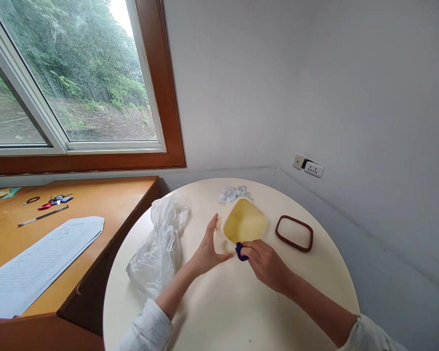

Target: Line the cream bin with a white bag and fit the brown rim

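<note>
Cloth [242, 252] is pinched in the right hand [268, 263] beside the tub [246, 220]; left fingers [209, 234] spread wide; a frame [278, 229] lies near the right edge of the tabletop [219, 312].

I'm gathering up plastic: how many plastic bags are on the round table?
2: a large bag left of the left hand, and a small crumpled bag behind the container, which may hide more.

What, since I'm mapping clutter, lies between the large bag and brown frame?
The head view shows the left hand, the yellow container and the right hand holding something dark blue.
</note>
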Available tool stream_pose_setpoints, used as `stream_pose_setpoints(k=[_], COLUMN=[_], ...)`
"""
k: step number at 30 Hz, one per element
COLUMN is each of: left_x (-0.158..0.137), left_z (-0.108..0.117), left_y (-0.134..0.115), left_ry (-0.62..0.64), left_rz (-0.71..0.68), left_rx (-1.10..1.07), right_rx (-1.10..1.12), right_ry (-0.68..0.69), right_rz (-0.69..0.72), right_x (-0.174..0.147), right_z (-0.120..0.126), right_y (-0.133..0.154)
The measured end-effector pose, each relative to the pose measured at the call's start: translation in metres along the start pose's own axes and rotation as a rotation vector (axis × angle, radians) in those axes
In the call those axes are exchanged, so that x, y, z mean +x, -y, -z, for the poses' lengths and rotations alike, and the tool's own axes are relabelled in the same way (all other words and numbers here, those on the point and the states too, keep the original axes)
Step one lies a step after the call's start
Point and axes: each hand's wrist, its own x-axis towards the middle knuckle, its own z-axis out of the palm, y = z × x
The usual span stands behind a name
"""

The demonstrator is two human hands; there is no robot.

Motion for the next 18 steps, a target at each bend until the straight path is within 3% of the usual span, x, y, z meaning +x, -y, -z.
stream_pose_setpoints(k=[5,9,11,15,18], left_x=[-0.003,0.004,0.005,0.003,0.004], left_z=[-0.03,-0.03,-0.026,-0.022,-0.024], left_y=[0.004,0.01,0.015,0.02,0.019], left_ry=[-0.241,-0.323,-0.3,-0.235,-0.204], left_rz=[-0.034,-0.125,-0.171,-0.239,-0.295], left_rx=[0.123,0.197,0.244,0.343,0.378], right_rx=[0.161,0.275,0.309,0.262,0.209], right_ry=[-0.09,-0.094,0.033,0.412,0.633], right_rz=[-0.116,-0.242,-0.307,-0.378,-0.398], right_x=[0.003,0.003,0.006,0.018,0.033], right_z=[-0.019,-0.021,-0.012,0.01,0.01], right_y=[0.014,0.019,0.019,0.009,-0.004])
